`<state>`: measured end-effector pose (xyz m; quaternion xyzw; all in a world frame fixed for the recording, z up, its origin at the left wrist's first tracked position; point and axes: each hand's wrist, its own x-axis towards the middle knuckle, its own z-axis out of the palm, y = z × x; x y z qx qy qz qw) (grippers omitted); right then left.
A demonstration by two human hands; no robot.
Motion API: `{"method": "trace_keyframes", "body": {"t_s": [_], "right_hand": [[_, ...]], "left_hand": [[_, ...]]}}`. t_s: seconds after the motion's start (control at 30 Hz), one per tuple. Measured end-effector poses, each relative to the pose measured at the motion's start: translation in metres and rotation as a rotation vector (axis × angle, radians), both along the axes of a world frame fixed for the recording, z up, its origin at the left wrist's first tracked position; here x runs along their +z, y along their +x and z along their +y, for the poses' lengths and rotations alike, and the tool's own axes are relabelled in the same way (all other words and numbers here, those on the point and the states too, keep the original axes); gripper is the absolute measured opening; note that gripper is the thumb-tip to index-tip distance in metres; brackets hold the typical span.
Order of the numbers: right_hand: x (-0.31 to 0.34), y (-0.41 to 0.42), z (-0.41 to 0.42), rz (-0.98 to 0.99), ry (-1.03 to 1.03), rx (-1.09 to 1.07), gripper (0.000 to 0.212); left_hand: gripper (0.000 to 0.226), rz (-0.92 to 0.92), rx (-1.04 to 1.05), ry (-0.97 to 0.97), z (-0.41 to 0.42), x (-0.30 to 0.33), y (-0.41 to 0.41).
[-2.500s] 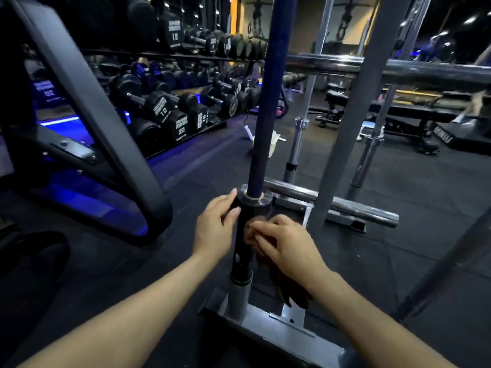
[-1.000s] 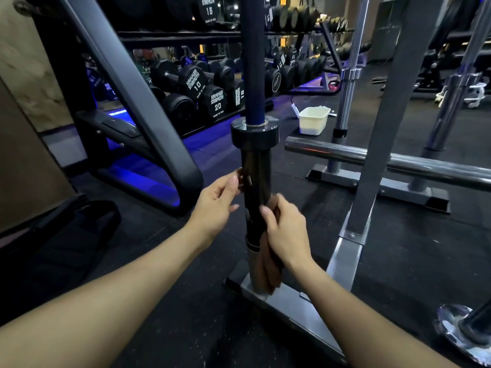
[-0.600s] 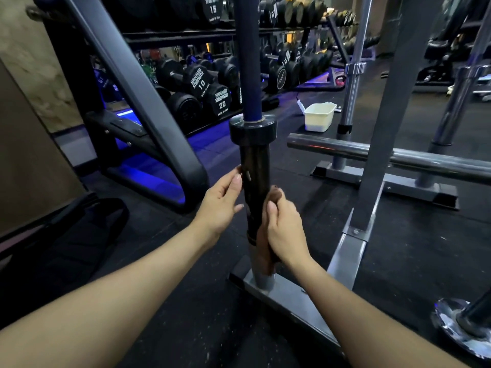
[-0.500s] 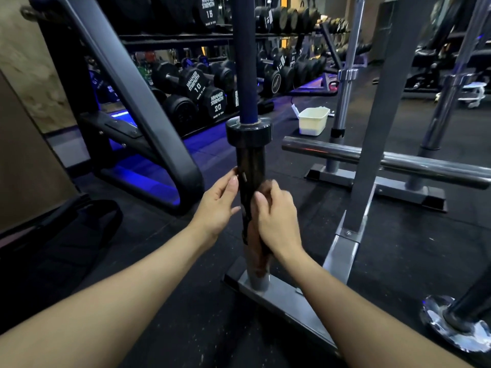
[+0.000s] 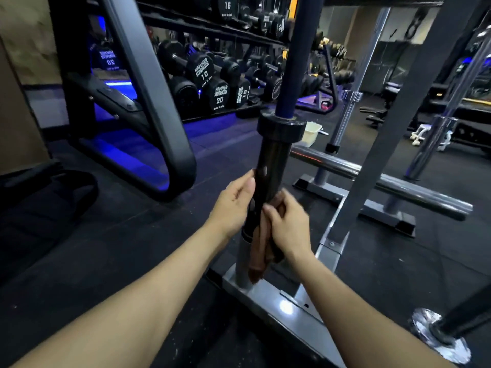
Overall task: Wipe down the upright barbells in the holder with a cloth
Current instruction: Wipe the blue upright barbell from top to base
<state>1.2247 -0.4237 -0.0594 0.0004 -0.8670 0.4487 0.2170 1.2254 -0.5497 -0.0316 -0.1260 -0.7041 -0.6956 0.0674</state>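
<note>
A blue barbell stands upright in the grey metal holder, its black sleeve reaching down into the holder's tube. My right hand presses a brown cloth against the lower right side of the sleeve, fingers wrapped round cloth and sleeve. The cloth's tail hangs down to the holder's base. My left hand rests on the sleeve's left side, thumb along it and fingers bent round its far side. More upright chrome bars stand behind.
A black curved machine frame stands to the left. Behind it a rack holds dumbbells. A horizontal chrome bar crosses at right, a grey upright post rises from the holder, and a white tub sits on the black rubber floor.
My right hand with the cloth has slid down the sleeve from near the collar, then rubbed up and down its lower part. My left hand also dropped lower and stays on the sleeve.
</note>
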Motion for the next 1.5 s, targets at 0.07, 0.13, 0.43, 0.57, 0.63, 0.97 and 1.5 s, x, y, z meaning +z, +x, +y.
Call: {"method": "trace_keyframes", "body": {"t_s": [0.07, 0.13, 0.43, 0.57, 0.63, 0.97, 1.5], "right_hand": [[0.022, -0.005, -0.004, 0.138, -0.033, -0.044, 0.023], [0.038, -0.008, -0.007, 0.214, -0.090, -0.045, 0.034], [-0.006, 0.012, -0.012, -0.239, -0.155, 0.025, 0.047], [0.022, 0.007, -0.016, -0.046, -0.209, -0.079, 0.026], [0.032, 0.002, -0.019, 0.083, -0.244, -0.072, 0.029], [-0.008, 0.007, -0.021, -0.298, -0.208, 0.011, 0.055], [0.003, 0.012, -0.019, 0.033, -0.081, -0.081, 0.039]], "left_hand": [[0.037, 0.008, 0.019, 0.004, 0.001, -0.006, -0.004], [0.034, 0.049, 0.025, 0.005, 0.000, -0.010, -0.008], [0.039, 0.031, 0.026, -0.074, -0.002, -0.012, -0.007], [0.039, 0.045, 0.023, -0.094, -0.003, -0.007, -0.005], [0.038, 0.044, 0.036, -0.077, -0.005, -0.005, -0.005], [0.037, -0.038, -0.019, -0.083, -0.006, 0.004, 0.002], [0.056, -0.209, -0.172, -0.011, -0.023, 0.005, -0.007]]}}
